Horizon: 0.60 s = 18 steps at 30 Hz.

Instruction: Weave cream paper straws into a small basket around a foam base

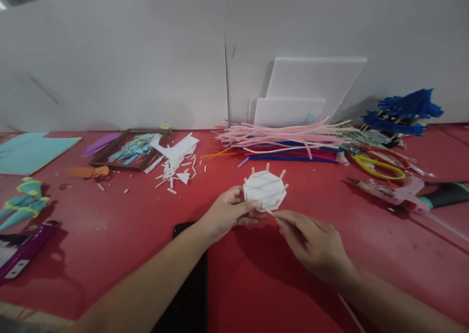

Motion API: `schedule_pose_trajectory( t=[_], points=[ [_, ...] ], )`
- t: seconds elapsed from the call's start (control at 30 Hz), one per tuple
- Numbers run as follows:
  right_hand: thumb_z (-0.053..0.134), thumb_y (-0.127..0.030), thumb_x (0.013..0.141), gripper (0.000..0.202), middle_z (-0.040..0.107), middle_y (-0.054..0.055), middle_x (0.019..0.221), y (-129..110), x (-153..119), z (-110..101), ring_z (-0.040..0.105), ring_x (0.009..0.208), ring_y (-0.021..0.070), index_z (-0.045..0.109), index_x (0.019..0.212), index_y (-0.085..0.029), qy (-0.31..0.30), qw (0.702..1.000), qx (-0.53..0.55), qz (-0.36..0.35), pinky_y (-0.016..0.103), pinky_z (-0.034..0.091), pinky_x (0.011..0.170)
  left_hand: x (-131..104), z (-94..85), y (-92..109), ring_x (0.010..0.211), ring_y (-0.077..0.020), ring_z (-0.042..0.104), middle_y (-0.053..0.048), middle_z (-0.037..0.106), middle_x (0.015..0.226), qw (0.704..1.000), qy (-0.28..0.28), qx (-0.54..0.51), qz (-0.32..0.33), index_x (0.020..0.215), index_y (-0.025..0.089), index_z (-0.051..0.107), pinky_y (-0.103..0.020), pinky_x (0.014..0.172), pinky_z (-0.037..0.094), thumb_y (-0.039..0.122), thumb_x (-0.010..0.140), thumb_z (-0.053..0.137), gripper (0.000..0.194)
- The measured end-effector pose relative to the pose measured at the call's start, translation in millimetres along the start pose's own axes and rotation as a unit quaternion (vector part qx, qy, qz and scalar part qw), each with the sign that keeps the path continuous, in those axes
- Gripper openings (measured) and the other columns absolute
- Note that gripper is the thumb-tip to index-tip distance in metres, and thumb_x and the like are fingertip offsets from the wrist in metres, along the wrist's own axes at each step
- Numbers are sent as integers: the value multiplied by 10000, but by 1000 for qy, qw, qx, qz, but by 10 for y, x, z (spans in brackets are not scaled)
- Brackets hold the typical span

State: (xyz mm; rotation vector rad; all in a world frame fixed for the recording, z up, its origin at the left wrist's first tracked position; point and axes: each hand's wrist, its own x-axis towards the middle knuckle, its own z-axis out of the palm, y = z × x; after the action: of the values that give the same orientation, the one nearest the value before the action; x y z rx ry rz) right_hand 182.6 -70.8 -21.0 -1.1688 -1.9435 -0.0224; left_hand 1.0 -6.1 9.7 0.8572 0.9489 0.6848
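A white many-sided disc (264, 190) has several short pale pegs standing around its rim. My left hand (234, 210) grips the disc at its lower left edge, thumb on top and fingers beneath. At the disc's lower edge, my right hand (311, 237) pinches a thin pale stick (269, 211), whose tip meets the rim near my left thumb. Part of the stick is hidden by the right fingers.
Pink and cream pipe cleaners (286, 137) lie behind the disc. Scissors (379, 166) and a pink glue gun (392, 191) are at right. White scraps (176, 157), a brown frame (124, 166) and a purple device (27, 250) lie left; a black tablet (190, 284) lies under my left forearm.
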Motion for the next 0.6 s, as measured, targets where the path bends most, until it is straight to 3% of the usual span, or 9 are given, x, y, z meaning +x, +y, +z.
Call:
schedule_pose_trajectory(
  t=[0.17, 0.37, 0.6],
  points=[
    [454, -202, 940, 189, 747, 11, 722, -12, 1, 2, 686, 567, 122, 641, 923, -221, -14, 1000, 10, -7, 201, 524, 554, 1, 1, -15, 719, -146, 710, -32, 729, 820, 1000, 28, -1, 8, 941, 163, 601, -261, 666, 571, 193, 662, 828, 361],
    [453, -223, 932, 162, 734, 8, 676, -10, -6, -1, 680, 532, 126, 612, 897, -234, -23, 998, 23, 45, 197, 483, 476, -21, -15, -34, 811, -199, 734, -100, 757, 915, 999, -45, 13, 10, 1033, 149, 601, -299, 724, 581, 336, 617, 869, 529],
    [471, -187, 915, 120, 709, -22, 617, -8, -16, 11, 641, 465, 93, 584, 889, -217, 1, 999, 21, 34, 167, 463, 462, -18, -38, -51, 899, -228, 730, -134, 745, 1053, 997, -53, 53, 24, 1106, 148, 597, -320, 759, 572, 385, 630, 858, 592]
  ],
)
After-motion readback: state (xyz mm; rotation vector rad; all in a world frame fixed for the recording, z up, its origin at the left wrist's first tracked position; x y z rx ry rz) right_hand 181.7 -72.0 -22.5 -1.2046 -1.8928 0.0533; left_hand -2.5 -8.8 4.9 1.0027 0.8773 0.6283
